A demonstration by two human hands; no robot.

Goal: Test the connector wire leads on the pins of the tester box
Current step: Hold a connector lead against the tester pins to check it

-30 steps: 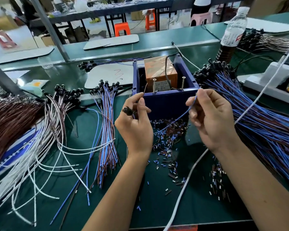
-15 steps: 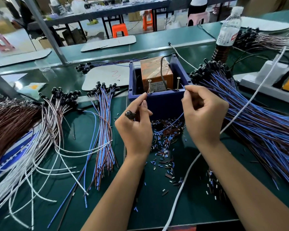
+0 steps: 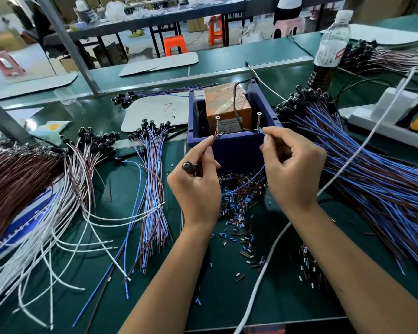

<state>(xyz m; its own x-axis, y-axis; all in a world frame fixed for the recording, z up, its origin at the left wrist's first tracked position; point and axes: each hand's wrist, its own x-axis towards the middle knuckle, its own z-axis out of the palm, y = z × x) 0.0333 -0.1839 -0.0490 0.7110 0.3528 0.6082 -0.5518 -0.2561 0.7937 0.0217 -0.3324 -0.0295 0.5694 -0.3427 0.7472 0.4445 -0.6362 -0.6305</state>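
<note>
A dark blue tester box (image 3: pixel 237 150) stands in the middle of the green bench, with an orange block (image 3: pixel 225 104) inside and two upright screw pins, the left pin (image 3: pixel 217 125) and the right pin (image 3: pixel 258 121), at its front rim. My left hand (image 3: pixel 196 186) pinches a brown lead whose tip reaches the base of the left pin; the black round connector (image 3: pixel 188 167) lies against its thumb. My right hand (image 3: pixel 292 169) pinches the blue lead (image 3: pixel 249 182), with its tip at the base of the right pin.
A big pile of blue and brown wired connectors (image 3: pixel 372 179) lies to the right, and a smaller bundle (image 3: pixel 152 189) to the left beside white and brown wires (image 3: pixel 34 201). Cut insulation bits (image 3: pixel 239 213) litter the mat. A water bottle (image 3: pixel 328 51), a power strip (image 3: pixel 391 124) and a white cable (image 3: pixel 270 259) are nearby.
Both hands have risen towards the box rim. The right hand brought the blue lead to the right pin, and the left hand brought the brown lead to the left pin.
</note>
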